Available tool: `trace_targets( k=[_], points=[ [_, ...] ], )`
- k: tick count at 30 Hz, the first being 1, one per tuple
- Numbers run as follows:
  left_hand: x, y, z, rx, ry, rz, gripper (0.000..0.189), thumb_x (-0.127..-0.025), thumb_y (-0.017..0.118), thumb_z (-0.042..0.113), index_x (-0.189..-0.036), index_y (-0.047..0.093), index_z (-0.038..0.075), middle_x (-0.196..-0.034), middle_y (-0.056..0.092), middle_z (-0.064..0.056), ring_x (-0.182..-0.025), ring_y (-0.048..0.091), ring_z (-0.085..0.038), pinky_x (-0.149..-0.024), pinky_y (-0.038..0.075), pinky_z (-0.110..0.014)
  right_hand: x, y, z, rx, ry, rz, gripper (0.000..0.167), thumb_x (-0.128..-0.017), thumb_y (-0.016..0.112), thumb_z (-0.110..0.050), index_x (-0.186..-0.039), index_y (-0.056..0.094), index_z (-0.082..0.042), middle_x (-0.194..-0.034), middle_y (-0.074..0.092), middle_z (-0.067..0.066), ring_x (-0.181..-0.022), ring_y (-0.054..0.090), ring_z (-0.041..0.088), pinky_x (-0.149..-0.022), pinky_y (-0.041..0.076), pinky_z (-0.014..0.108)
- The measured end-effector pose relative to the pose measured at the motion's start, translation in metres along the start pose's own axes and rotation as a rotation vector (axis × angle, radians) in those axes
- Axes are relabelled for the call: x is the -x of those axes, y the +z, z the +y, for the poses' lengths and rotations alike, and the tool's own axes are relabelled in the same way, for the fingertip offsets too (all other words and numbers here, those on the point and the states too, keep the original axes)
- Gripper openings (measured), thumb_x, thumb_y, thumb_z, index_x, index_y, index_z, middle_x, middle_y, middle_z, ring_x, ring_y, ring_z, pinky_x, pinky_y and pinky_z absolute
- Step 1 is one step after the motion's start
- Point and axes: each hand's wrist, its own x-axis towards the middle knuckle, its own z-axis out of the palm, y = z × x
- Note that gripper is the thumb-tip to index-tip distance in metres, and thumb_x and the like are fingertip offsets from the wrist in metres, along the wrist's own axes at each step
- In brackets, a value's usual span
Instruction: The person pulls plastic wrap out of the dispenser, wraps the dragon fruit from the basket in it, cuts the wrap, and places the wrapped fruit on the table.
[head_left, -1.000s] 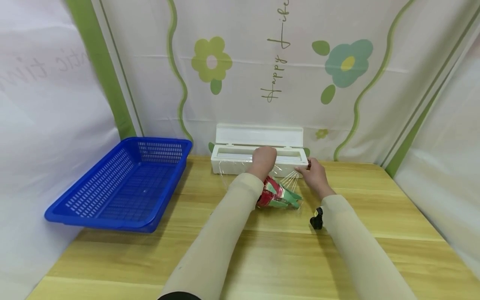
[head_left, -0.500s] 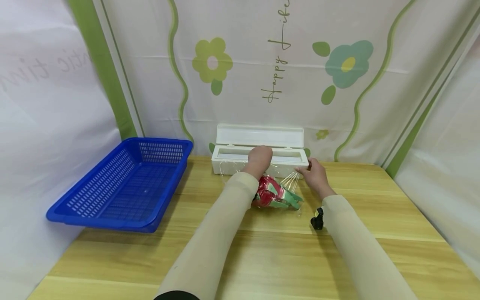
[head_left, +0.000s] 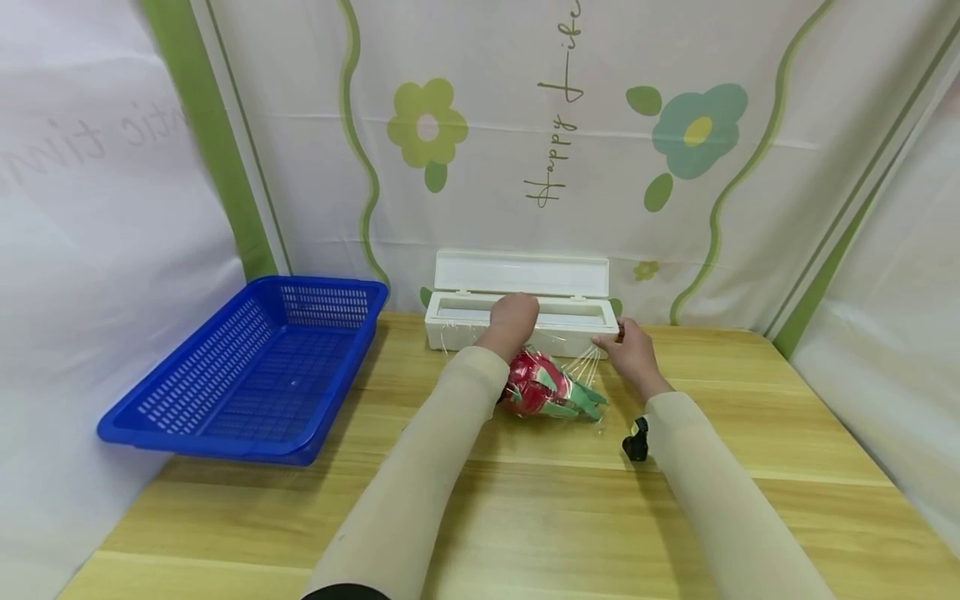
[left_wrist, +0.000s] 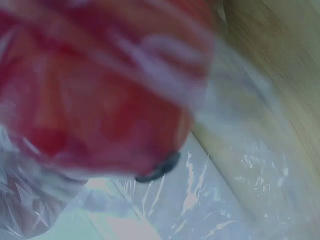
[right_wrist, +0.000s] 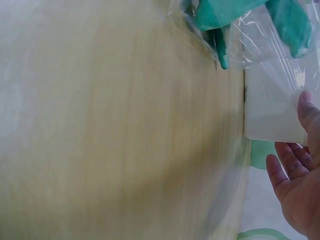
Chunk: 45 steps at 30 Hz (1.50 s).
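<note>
A white cling film dispenser point(head_left: 452, 336) stands at the back of the table, its lid point(head_left: 522, 273) raised. Before it lies a red dragon fruit point(head_left: 536, 387) with green tips, covered by clear cling film point(right_wrist: 280, 75) that stretches up to the box in creases. My left hand point(head_left: 512, 321) is bent over the box's front edge; its fingers are hidden, and I cannot tell what they hold. My right hand point(head_left: 633, 354) grips the box's right end, thumb on the film at the front and fingers round the end. The left wrist view is filled by the film-covered fruit.
A blue perforated basket point(head_left: 247, 375) sits on the left of the wooden table point(head_left: 540, 508). Patterned cloth point(head_left: 495, 125) hangs right behind the box and along both sides. A small black device point(head_left: 635, 439) is at the right sleeve's cuff.
My left hand has slid a little to the left along the box's front edge, uncovering more of the dragon fruit. My right hand has stayed at the box's right end.
</note>
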Motion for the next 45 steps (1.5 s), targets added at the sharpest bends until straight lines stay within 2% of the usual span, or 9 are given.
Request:
trace_targets(
  k=[6,12,18,27,39,45],
  points=[
    [0.0,0.002,-0.004,0.008,0.009,0.017,0.021,-0.097,0.053,0.003,-0.103,0.072,0.01,-0.11,0.068,-0.004,-0.092,0.066,-0.021,-0.073,0.056,-0.035,0.0,0.001,0.0,0.001,0.006,-0.005,0.054,-0.096,0.063,-0.025,-0.133,0.042,0.007,-0.124,0.052,0.028,-0.11,0.051,0.041,-0.091,0.046,0.051],
    [0.004,0.003,-0.009,0.002,0.026,0.039,0.019,-0.095,0.055,0.0,-0.098,0.072,0.009,-0.104,0.069,-0.005,-0.085,0.065,-0.019,-0.068,0.056,-0.032,0.001,0.001,-0.001,-0.01,0.011,-0.003,0.054,-0.096,0.063,-0.024,-0.134,0.041,0.008,-0.126,0.052,0.029,-0.113,0.052,0.042,-0.093,0.046,0.051],
    [0.007,0.004,-0.013,-0.012,0.029,0.047,0.019,-0.096,0.055,0.0,-0.1,0.072,0.008,-0.107,0.069,-0.006,-0.086,0.066,-0.019,-0.069,0.056,-0.031,0.0,0.0,0.0,0.001,0.016,-0.002,0.056,-0.096,0.063,-0.025,-0.134,0.041,0.009,-0.124,0.052,0.029,-0.11,0.052,0.042,-0.091,0.047,0.051],
    [0.012,0.001,-0.017,-0.031,0.038,0.037,0.015,-0.093,0.059,0.001,-0.094,0.072,0.007,-0.101,0.069,-0.006,-0.081,0.065,-0.017,-0.067,0.056,-0.03,0.0,0.0,0.0,0.0,0.016,-0.011,0.056,-0.096,0.063,-0.027,-0.133,0.041,0.008,-0.126,0.052,0.029,-0.113,0.051,0.042,-0.093,0.046,0.051],
    [0.016,-0.001,-0.037,0.007,0.003,0.022,0.018,-0.094,0.056,-0.002,-0.098,0.072,0.007,-0.105,0.069,-0.007,-0.09,0.066,-0.023,-0.074,0.056,-0.035,-0.001,0.0,0.002,-0.013,0.015,-0.004,0.052,-0.096,0.063,-0.025,-0.132,0.042,0.007,-0.123,0.053,0.027,-0.109,0.053,0.039,-0.089,0.047,0.049],
    [0.017,0.001,-0.045,-0.024,0.004,-0.008,0.019,-0.089,0.06,-0.005,-0.098,0.071,0.007,-0.105,0.068,-0.007,-0.091,0.065,-0.022,-0.075,0.056,-0.035,-0.001,0.0,0.002,-0.007,0.018,-0.014,0.053,-0.096,0.062,-0.026,-0.132,0.042,0.007,-0.124,0.052,0.027,-0.109,0.053,0.039,-0.088,0.048,0.049]
  ],
)
